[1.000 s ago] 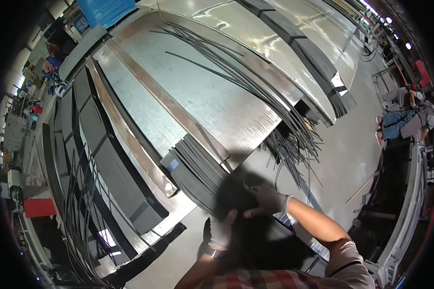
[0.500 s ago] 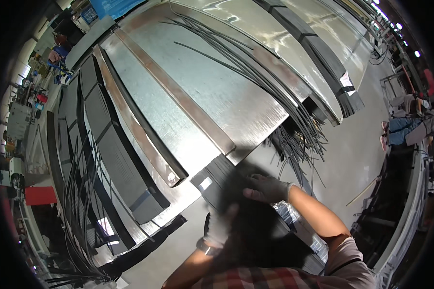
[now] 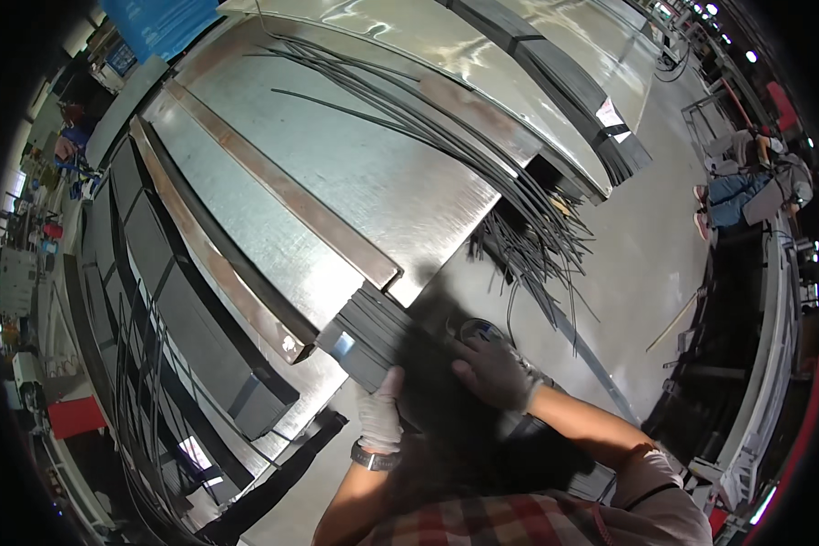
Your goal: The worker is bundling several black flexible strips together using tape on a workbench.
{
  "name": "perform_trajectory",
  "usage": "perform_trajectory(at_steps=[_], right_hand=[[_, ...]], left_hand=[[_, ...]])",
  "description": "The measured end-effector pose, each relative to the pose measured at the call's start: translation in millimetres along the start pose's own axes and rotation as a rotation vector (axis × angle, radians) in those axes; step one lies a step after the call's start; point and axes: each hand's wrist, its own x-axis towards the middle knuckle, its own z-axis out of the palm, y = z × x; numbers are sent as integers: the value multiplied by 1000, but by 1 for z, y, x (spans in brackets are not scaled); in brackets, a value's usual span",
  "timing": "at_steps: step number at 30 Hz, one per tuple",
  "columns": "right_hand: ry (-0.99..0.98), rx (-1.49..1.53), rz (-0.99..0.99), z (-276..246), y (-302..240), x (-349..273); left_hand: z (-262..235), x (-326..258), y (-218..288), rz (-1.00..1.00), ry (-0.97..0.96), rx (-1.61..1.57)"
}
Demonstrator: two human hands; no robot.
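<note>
A bundle of flat dark grey strips [image 3: 364,338] with a small white label lies across the near edge of the metal-topped table [image 3: 437,196]. Its nearer part runs into deep shadow below me. My left hand [image 3: 380,414], gloved and with a watch at the wrist, is closed on the bundle's left side, thumb over the top. On the other side, my gloved right hand [image 3: 496,371] has its fingers bent at the shadowed part of the bundle; shadow hides the exact contact.
Thin dark rods [image 3: 409,118] lie over the table's far right and hang off its corner. A rusty metal bar [image 3: 287,187] crosses the table. Strapped stacks of dark strips [image 3: 200,300] lie at the left, another strapped bundle [image 3: 555,73] at the far right. A person [image 3: 746,187] is at the right.
The view has shifted, so the table now sits further left. My left hand has moved up onto the bundle's side, its thumb over the strips. My right hand stays beside the bundle.
</note>
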Motion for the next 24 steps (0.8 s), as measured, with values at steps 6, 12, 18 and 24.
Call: perform_trajectory(at_steps=[6,12,18,24], right_hand=[[-108,-130,180,-51,-21,-17],[-39,-113,212,-21,-7,-80],[-423,-337,247,-37,29,-126],[103,-188,373,6,7,-98]], left_hand=[[-15,0,-7,28,60,131],[-17,-44,-32,79,-304,638],[-11,-104,-98,95,-465,952],[7,-67,-83,-78,-118,477]])
